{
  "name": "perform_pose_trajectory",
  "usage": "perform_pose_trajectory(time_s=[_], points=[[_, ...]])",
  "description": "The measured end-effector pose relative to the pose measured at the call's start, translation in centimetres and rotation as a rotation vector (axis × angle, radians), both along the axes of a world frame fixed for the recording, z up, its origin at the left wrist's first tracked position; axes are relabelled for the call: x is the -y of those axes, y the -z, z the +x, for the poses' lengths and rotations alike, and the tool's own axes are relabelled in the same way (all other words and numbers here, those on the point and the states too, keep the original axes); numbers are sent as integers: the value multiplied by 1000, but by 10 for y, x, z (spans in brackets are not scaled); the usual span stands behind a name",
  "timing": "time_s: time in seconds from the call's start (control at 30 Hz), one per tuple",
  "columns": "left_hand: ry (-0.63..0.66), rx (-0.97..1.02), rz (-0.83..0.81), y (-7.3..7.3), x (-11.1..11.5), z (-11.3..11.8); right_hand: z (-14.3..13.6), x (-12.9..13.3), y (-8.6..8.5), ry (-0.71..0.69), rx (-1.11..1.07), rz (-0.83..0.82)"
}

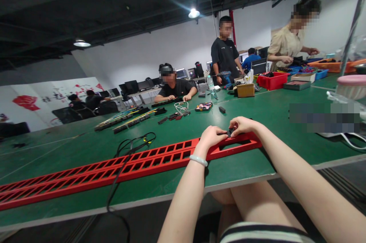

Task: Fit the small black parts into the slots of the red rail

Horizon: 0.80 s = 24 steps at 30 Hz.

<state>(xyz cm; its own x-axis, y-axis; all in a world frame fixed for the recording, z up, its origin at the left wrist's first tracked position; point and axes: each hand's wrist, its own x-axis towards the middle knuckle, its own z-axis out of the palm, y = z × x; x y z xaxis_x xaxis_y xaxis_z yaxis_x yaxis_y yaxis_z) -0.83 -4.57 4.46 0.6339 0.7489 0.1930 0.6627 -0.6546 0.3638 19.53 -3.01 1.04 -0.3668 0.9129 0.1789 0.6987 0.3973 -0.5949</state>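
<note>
A long red slotted frame [160,159] lies along the front of the green table, its right end under my hands. My left hand [211,138] is closed, its fingertips pinching a small black part [229,132] just above the frame. From the other side my right hand [241,126] grips the same black part between thumb and fingers. Much of the part is hidden by my fingers, so its exact kind does not show. A larger opening [234,145] in the frame lies just below my hands.
A black cable [114,182] crosses the frame and hangs over the table edge. Beyond lie black strips with yellow wires [137,121], a white cable [181,107], a water bottle [211,86] and a red bin [272,81]. Several people work around the table.
</note>
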Motion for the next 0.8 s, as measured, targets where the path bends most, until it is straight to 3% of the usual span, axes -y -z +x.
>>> perform_pose_trajectory(time_s=[0.8], points=[[23,-54,49,4,-5,-1,-3,2,-1,5,42,-22]])
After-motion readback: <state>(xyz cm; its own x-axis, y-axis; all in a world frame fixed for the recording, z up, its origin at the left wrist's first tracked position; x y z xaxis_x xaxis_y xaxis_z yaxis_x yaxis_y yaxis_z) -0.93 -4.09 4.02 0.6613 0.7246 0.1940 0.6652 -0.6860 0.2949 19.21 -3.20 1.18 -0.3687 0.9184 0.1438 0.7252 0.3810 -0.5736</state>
